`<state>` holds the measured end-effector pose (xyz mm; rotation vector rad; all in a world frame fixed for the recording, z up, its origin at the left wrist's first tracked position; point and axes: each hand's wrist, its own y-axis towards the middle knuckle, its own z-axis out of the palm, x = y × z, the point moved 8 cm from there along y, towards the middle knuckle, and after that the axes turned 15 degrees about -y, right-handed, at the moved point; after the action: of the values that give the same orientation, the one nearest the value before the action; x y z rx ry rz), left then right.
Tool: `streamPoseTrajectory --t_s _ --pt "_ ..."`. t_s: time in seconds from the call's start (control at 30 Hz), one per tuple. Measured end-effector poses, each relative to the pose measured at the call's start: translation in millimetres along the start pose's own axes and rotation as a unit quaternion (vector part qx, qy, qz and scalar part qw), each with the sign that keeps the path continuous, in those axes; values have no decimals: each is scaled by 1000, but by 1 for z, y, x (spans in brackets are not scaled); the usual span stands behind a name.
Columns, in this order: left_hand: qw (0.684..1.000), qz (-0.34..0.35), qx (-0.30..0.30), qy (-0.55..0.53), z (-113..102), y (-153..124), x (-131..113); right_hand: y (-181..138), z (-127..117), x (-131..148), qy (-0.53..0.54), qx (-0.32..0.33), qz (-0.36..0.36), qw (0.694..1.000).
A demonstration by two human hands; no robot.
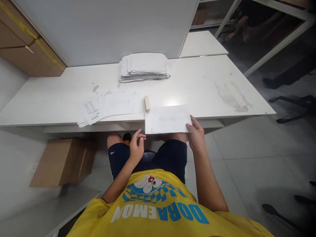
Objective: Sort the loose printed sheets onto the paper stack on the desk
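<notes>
Seemingly midway: the right hand (197, 135) pinches a sheet (168, 119) (the left hand (137, 146), loose, holds nothing); papers (118, 103) lie spread on the desk (197, 85), the stack (146, 64) untouched.

"How's the left hand (137, 146)?"
"Relaxed, fingers half curled, thumb apart; the left forearm (119, 181) angles inward."
"And the right hand (197, 135)?"
"Pinching between thumb and fingers, right forearm (209, 181) reaching forward."
</notes>
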<state>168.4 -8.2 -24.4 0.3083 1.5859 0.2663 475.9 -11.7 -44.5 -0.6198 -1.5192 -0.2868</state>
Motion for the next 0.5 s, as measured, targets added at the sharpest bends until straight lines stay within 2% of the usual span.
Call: streamPoseTrajectory --t_s 0.13,0.27,0.4,0.5 --pt "997 35 22 68 3 6 -12 9 8 -2 -42 15 -30 999" --pt "986 74 43 141 7 9 -23 15 14 -8 -81 22 -18 996" --pt "973 173 70 133 11 16 -43 18 21 -9 -86 39 2 996" --pt "964 204 79 154 12 29 -48 17 25 -4 -56 33 4 998"
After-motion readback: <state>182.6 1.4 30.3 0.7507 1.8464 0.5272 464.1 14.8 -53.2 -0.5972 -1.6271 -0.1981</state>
